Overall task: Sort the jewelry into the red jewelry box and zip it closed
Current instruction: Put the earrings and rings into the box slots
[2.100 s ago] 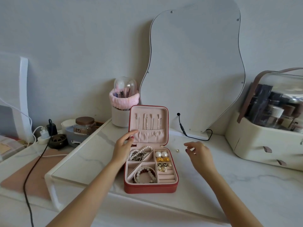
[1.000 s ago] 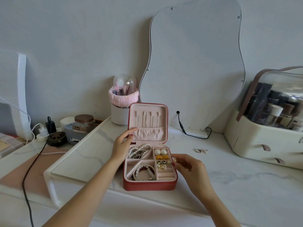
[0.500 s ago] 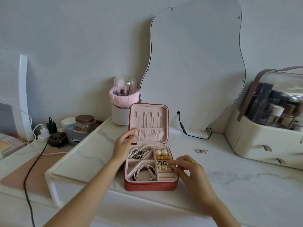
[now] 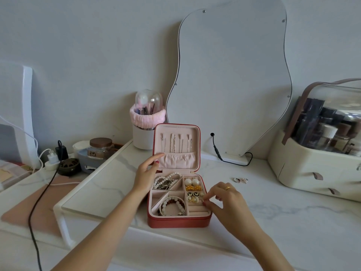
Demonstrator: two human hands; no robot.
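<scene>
White marble-patterned tabletop carries the open red zip-around jewelry box with pink compartmented lining, centred before a wavy frameless mirror. Left hand rests extended fingers on the upright lid's edge; right hand pinches what appears to be a small earring at the ring-roll section, so loading is in progress. Next, two silver rings lying well right of the box require pickup before zipping

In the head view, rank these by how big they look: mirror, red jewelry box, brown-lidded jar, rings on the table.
1. mirror
2. red jewelry box
3. brown-lidded jar, though it sits farther back, which shrinks it
4. rings, both tiny and alike in size
</scene>
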